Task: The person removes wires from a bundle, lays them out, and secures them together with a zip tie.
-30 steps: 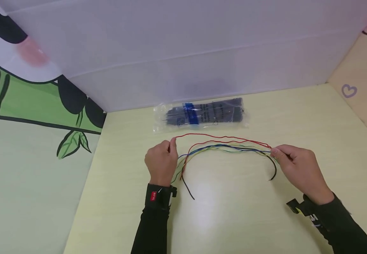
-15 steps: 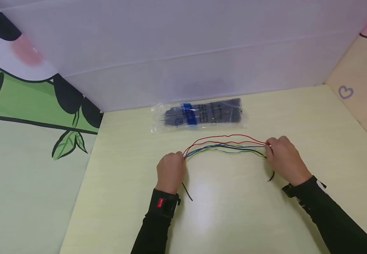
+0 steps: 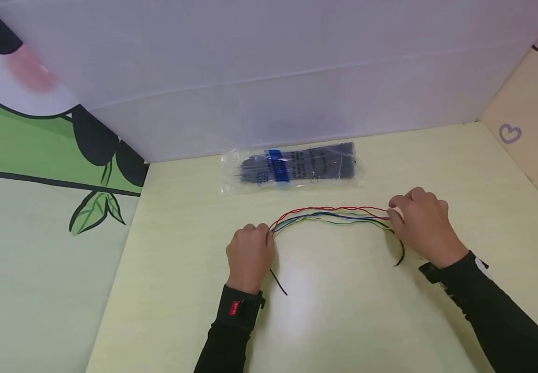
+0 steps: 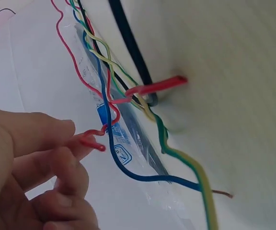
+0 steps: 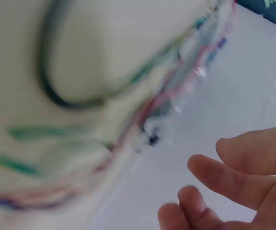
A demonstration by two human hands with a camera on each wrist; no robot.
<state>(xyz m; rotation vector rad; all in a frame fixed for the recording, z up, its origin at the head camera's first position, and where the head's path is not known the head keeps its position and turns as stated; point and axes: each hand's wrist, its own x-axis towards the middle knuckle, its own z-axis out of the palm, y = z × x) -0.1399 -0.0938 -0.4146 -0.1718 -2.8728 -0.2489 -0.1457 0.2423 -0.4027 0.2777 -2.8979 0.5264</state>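
Note:
Several loose electrical wires lie in an arch on the table: red wires (image 3: 338, 208), a blue wire (image 4: 110, 139), a yellow-green wire (image 4: 195, 165) and a black wire (image 3: 402, 254). At the arch's left end is my left hand (image 3: 249, 257). Its fingers are loosely bent, a fingertip against a red wire's bent end (image 4: 97, 145), and the thumb does not pinch it. My right hand (image 3: 424, 228) hovers by the right ends, thumb and fingers apart. Nothing lies between them in the right wrist view, where the wires are blurred.
A clear plastic bag of thin dark strips (image 3: 299, 165) with blue print lies behind the wires. Beyond it stands a pale wall (image 3: 287, 83) at the table's back edge. Table surface (image 3: 324, 326) shows in front of the wires.
The raised red wire has come down beside the others. My left hand moved from the wire's lifted end to the bundle's left end; my right hand rose slightly and its fingers spread off the wires.

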